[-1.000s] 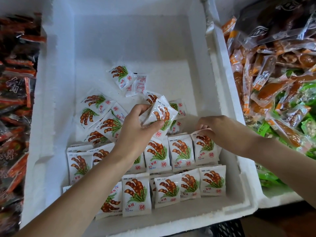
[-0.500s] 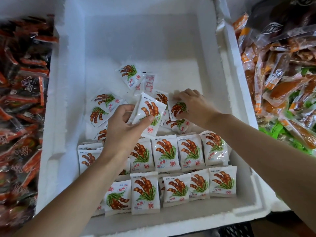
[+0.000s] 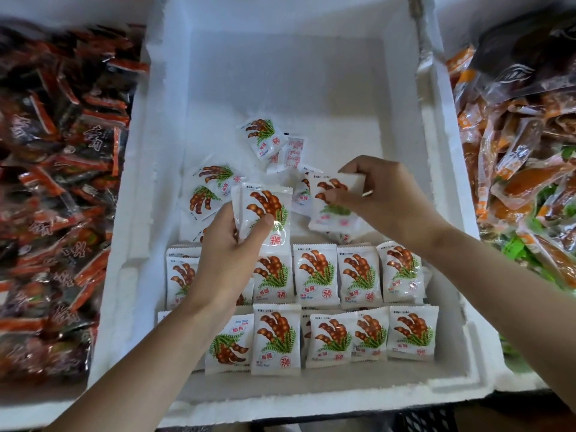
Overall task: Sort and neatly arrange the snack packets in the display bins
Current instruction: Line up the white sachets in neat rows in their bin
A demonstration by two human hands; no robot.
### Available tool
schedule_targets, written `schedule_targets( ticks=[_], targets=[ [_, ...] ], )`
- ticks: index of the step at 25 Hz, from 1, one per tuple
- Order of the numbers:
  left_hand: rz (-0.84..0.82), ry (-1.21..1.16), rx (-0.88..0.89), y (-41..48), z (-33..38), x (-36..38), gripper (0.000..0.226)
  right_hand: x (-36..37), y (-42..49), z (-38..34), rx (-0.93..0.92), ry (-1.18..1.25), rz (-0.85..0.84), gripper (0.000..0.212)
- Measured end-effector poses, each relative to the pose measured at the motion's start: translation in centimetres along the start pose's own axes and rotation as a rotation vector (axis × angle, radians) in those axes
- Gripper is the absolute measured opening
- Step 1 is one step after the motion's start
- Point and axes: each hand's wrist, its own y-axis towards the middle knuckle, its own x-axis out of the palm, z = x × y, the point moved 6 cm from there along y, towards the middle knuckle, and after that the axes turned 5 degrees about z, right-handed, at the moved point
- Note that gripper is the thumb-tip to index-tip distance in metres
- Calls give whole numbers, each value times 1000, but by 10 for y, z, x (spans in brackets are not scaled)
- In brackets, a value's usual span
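Your left hand (image 3: 230, 244) grips a white packet (image 3: 265, 210), thumb curled across its printed face, just above the back row (image 3: 314, 275) of standing packets. Your right hand (image 3: 383, 198) pinches a second packet (image 3: 333, 204) of the same kind between thumb and curled fingers, beside the first. Both hang inside the white foam bin (image 3: 436, 151). Two tidy rows fill the near end, the front row (image 3: 411, 336) closest to you. Your left forearm covers the left end of both rows. Loose packets (image 3: 261, 137) lie jumbled on the bin floor behind your hands. A heap of dark red packets (image 3: 62, 151) fills the left bin. Orange packets (image 3: 514, 151) and green packets (image 3: 517, 244) crowd the right one.
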Motion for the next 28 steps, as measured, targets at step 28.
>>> schedule_targets(
  ticks=[28],
  targets=[
    [376,28,92,-67,-19,-180,21,199,-88,-74,-251,-365,-499,19]
  ],
)
